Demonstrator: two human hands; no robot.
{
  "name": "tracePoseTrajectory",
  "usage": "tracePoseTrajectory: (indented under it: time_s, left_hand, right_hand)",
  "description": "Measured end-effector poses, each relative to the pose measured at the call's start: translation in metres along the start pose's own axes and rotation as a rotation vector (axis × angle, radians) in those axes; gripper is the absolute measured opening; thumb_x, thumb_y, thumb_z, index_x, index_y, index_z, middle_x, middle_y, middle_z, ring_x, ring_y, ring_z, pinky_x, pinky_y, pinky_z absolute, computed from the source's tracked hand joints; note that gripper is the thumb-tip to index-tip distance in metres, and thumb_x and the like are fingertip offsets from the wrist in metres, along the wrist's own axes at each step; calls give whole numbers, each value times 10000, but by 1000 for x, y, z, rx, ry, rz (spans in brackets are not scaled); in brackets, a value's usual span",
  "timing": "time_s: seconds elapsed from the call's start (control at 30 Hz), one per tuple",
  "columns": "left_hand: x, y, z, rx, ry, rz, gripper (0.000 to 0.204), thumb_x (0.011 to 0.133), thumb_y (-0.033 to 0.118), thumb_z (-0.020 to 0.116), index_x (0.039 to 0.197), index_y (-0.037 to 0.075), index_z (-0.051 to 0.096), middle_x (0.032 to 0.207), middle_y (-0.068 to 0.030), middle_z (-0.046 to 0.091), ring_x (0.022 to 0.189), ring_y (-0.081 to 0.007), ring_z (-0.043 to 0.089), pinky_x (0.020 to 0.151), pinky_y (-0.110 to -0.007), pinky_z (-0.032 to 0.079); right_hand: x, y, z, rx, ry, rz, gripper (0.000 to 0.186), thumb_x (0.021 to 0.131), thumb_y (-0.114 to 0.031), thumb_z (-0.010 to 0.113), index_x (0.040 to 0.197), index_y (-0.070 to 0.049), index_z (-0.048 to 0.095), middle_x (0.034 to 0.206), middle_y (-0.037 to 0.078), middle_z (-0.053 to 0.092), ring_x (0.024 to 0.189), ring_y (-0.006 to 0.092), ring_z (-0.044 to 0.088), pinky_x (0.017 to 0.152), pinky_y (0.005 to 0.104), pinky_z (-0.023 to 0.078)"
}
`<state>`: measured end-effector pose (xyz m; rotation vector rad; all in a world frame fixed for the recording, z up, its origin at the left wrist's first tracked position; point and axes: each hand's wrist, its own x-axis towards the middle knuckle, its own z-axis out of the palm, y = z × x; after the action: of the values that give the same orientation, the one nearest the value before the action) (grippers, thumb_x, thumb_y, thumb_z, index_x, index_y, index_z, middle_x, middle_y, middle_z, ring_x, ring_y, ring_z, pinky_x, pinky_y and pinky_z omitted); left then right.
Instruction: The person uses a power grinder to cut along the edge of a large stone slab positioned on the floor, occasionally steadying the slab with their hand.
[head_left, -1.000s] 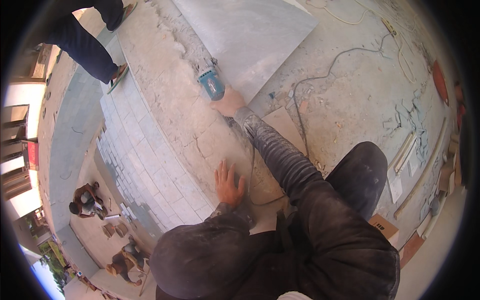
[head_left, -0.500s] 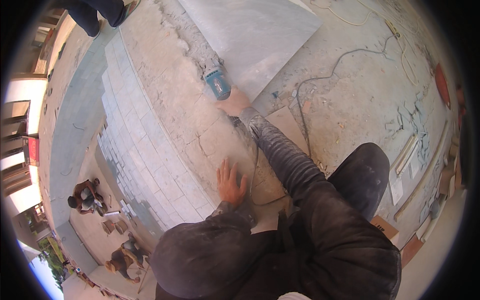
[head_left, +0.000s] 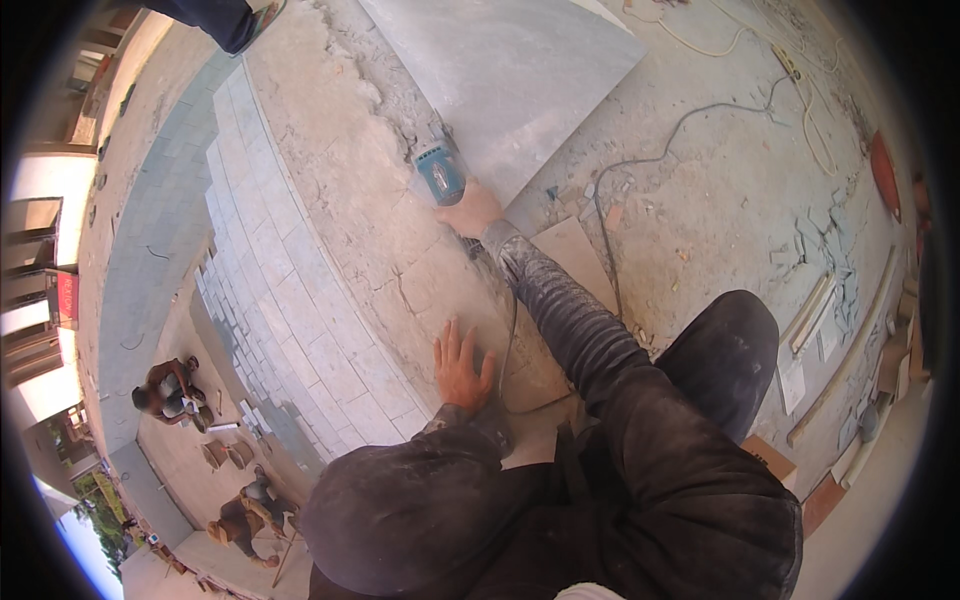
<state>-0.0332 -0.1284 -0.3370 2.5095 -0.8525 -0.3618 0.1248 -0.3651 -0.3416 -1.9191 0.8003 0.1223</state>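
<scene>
My right hand (head_left: 474,207) is wrapped round the rear of a teal corded power cutter (head_left: 440,173), with the arm stretched far forward. The tool stands at the left edge of a large pale grey stone slab (head_left: 510,75), over the broken strip of ground there; its blade is hidden. Pale dust hangs around it. My left hand (head_left: 463,368) lies flat on the dusty floor between my knees, fingers spread, holding nothing. A dark cord (head_left: 513,340) runs back from the tool past my right forearm.
Laid grey pavers (head_left: 290,270) curve along the left. Two people (head_left: 175,392) crouch beyond them, and another person's leg (head_left: 230,22) stands at the top left. A grey cable (head_left: 690,120) crosses the rubble-strewn floor to the right, near stone offcuts (head_left: 825,235) and boards (head_left: 815,310).
My right hand and the cutter have shifted slightly right and nearer along the slab edge. At the top left, one of the standing person's legs has left the view. My left hand stays put.
</scene>
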Motion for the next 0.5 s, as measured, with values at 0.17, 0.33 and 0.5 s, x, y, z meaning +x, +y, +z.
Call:
tracePoseTrajectory:
  time_s: [0.17,0.33,0.5]
  left_hand:
    - [0,1,1,-8,7,3,509,883,307,626,1305,37,541,1490,-216,375,1411,-378,309,1142,-532,233]
    - [-1,-1,0,-9,12,-3,507,888,312,623,1305,36,541,1492,-215,374,1412,-375,307,1143,-530,232]
    - [0,0,1,8,7,11,504,894,317,620,1305,35,541,1493,-212,373,1412,-375,307,1144,-529,232]
  right_hand:
    - [2,-3,-3,-12,-20,46,747,651,-356,746,1203,83,501,1139,277,629,1079,390,624,936,413,497]
    - [4,-10,-3,-29,-44,56,806,632,-422,754,1210,83,508,1159,285,620,1095,404,614,940,420,495]
    - [12,-5,-2,-7,-45,51,803,633,-422,758,1206,84,515,1166,289,616,1104,401,610,942,417,493]
